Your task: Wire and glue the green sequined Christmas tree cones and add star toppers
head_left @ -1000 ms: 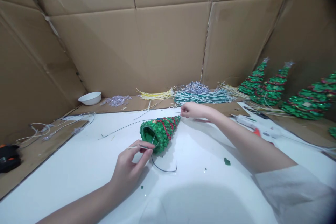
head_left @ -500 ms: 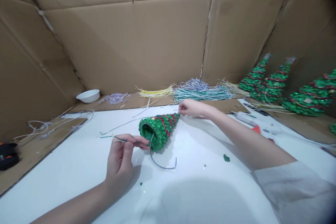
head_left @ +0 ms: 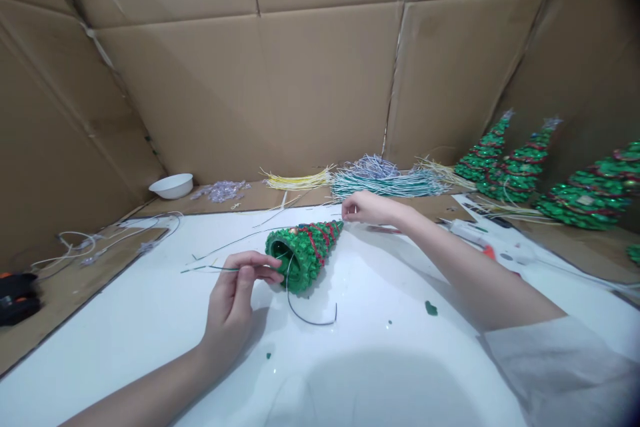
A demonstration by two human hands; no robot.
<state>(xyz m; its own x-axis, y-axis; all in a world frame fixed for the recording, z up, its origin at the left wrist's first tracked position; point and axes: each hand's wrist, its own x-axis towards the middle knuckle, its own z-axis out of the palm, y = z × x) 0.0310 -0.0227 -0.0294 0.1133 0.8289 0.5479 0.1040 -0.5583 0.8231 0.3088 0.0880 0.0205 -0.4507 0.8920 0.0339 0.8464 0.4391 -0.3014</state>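
Note:
A small green Christmas tree (head_left: 314, 250) with red garland lies on its side on the white tabletop. Its hollow open base faces left toward me, and its tip points right. At the base, my left hand (head_left: 237, 290) is closed on thin green wires (head_left: 200, 269), its fingertips touching the rim. One dark wire (head_left: 305, 320) curls out of the hollow onto the table. Beside the tree's tip, my right hand (head_left: 363, 208) is closed in a pinch; whatever its fingertips hold is too small to make out.
Finished-looking trees (head_left: 523, 167) stand at the right, near a glue gun (head_left: 493, 240). Along the back lie green wire bundles (head_left: 390, 183), yellow wires (head_left: 300, 179), clear plastic pieces (head_left: 223, 191) and a white bowl (head_left: 171, 186). White cable (head_left: 90, 240) lies at left.
The view has tilted slightly, so the scene sits a little lower. The wires in my left hand have shifted slightly. My right hand remains at the tree's tip, its fingers a little less curled.

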